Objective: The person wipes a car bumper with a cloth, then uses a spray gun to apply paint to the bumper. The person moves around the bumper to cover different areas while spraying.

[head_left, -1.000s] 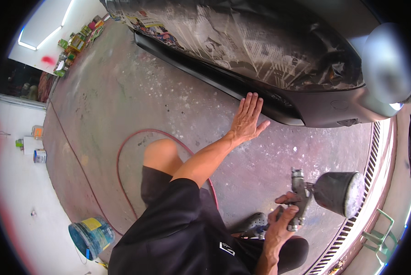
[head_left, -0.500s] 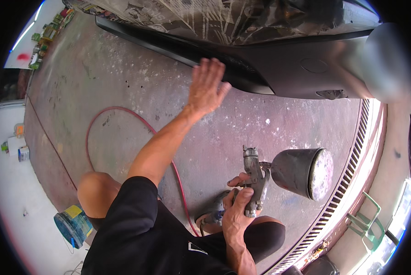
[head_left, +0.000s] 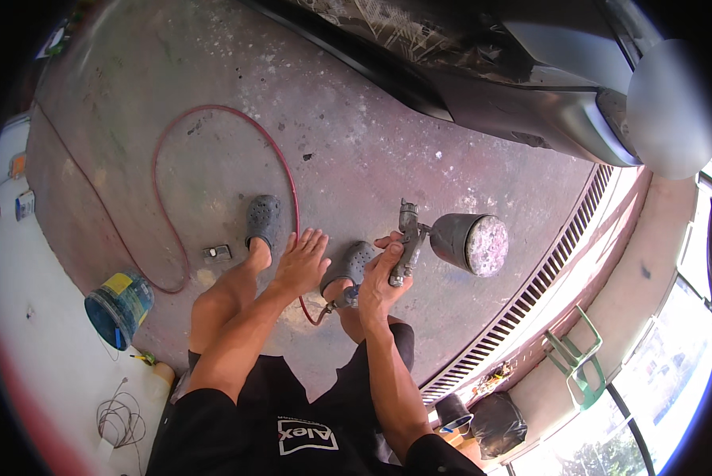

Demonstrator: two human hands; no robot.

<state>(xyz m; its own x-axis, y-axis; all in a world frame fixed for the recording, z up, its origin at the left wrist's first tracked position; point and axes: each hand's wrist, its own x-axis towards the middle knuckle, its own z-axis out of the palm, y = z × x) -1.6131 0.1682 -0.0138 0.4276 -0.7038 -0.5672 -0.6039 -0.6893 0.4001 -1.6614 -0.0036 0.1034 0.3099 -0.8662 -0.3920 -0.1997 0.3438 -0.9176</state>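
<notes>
My right hand [head_left: 381, 279] grips a metal spray gun [head_left: 410, 238] by its handle. The gun's dark round cup [head_left: 451, 240] points right, its end crusted with pale paint. My left hand [head_left: 302, 263] holds nothing; its fingers are stretched out, above the floor near my shoes and left of the gun. A red air hose [head_left: 295, 194] loops over the floor and runs to a fitting [head_left: 346, 297] below my right hand. At the upper right is a dark car bumper [head_left: 522, 107], with printed masking paper [head_left: 395, 32] above it.
A paint-stained bucket [head_left: 119, 309] stands at the left by the white wall. Beside my left shoe [head_left: 263, 219] lies a small metal object [head_left: 218, 253]. A slotted drain [head_left: 522, 297] crosses the right side, with a green plastic chair [head_left: 578, 361] and a black bag [head_left: 498, 424] beyond.
My left hand has come away from the bumper, back toward my body. The view has shifted, with the bumper now farther up and right. My right hand still grips the spray gun.
</notes>
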